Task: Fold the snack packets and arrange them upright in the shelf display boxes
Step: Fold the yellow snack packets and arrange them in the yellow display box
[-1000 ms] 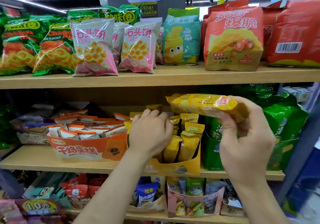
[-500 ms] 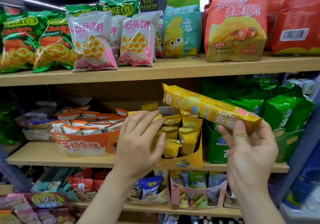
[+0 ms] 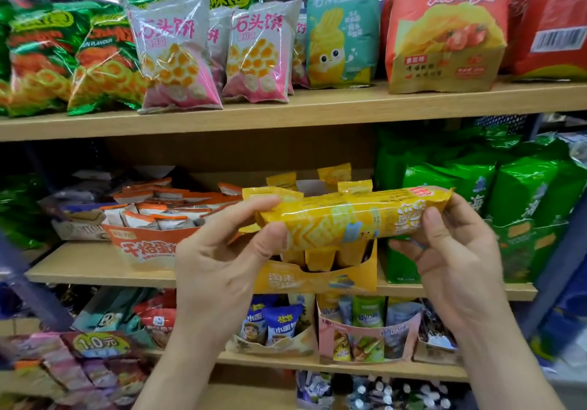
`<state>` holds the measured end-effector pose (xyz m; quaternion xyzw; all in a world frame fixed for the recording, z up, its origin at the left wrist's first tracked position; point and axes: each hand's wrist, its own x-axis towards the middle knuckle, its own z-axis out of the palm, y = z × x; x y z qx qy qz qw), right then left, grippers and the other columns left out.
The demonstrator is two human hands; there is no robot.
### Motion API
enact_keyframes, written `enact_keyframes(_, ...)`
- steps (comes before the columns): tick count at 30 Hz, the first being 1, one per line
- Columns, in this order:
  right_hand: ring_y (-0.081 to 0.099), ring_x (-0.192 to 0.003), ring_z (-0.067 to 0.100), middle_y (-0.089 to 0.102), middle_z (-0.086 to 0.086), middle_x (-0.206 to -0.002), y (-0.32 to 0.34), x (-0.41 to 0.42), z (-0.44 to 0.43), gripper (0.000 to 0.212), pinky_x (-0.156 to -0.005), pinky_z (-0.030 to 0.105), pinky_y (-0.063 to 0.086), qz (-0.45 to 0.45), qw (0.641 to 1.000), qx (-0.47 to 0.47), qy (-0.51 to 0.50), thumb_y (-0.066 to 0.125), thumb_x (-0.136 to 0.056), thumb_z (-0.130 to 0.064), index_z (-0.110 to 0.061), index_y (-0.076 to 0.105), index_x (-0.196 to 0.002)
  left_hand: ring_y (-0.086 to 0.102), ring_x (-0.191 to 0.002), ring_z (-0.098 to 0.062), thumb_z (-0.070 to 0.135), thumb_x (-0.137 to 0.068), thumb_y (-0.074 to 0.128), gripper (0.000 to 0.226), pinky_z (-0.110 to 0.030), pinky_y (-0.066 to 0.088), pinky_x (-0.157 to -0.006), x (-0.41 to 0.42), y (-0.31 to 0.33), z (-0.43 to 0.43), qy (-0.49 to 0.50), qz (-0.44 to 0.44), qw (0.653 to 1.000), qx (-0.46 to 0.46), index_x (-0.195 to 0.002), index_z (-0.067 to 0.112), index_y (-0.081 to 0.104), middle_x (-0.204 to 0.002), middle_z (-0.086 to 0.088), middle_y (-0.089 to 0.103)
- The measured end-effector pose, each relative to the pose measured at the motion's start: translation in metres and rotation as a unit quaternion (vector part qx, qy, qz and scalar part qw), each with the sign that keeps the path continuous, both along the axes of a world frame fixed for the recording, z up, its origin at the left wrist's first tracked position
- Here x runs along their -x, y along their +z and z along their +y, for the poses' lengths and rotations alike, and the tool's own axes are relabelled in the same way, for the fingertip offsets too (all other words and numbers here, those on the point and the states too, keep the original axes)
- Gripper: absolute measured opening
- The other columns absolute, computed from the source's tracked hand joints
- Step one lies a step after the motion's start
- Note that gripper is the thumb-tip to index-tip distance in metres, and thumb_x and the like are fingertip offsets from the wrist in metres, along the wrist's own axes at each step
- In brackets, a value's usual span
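left hand (image 3: 222,270) has moved from the box (image 3: 317,279) to grip the packet (image 3: 343,219) alongside the right hand (image 3: 451,260), likely ready to fold.

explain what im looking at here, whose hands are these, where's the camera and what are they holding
There is no machine here. These are a person's two bare hands, seen by one wide-angle camera worn on their head, looking forward and down. That is why the arms come in from the bottom of the picture.

The person faces shop shelves. The left hand and the right hand each grip one end of a long yellow snack packet, held roughly level in front of the middle shelf.

Behind it on that shelf stands a yellow display box with smaller yellow packets upright in it. To its left is an orange display box of white and orange packets, and to its right are green bags. Bigger snack bags line the shelf above.
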<state>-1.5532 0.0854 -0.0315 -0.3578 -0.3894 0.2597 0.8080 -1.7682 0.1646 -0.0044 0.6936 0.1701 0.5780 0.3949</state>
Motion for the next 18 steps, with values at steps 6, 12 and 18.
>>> enact_keyframes(6,0.069,-0.086,0.019,0.070,0.001,-0.093,0.001,0.003,0.001,0.021,-0.062,0.029,0.058,-0.008,1.000,-0.007,0.015,0.067,-0.072,-0.030,-0.025,0.069,-0.092,0.068,-0.103,-0.010,0.024,-0.075,0.075,0.018,-0.021,0.058,-0.075,0.016,-0.005,0.006,0.009,0.036,0.999,-0.022,-0.093,0.021,0.074,-0.100,0.009,0.074)
enact_keyframes(12,0.069,-0.089,0.019,0.072,-0.001,-0.093,-0.001,0.008,0.001,0.016,-0.067,0.030,0.058,-0.021,1.000,-0.022,0.008,0.066,-0.074,-0.026,-0.026,0.070,-0.089,0.062,-0.111,-0.002,0.025,-0.086,0.063,0.026,-0.018,0.054,-0.087,0.021,-0.006,0.002,0.107,0.136,0.965,-0.196,-0.112,0.023,0.067,-0.113,0.016,0.066)
enact_keyframes(18,0.070,-0.091,0.020,0.072,-0.001,-0.094,0.000,0.015,0.000,0.014,-0.070,0.033,0.059,-0.055,0.998,-0.023,0.002,0.067,-0.075,-0.029,-0.028,0.071,-0.088,0.062,-0.110,-0.001,0.017,-0.088,0.061,0.022,-0.015,0.052,-0.089,0.026,-0.012,0.007,0.164,0.168,0.930,-0.282,-0.109,0.015,0.065,-0.114,0.012,0.062)
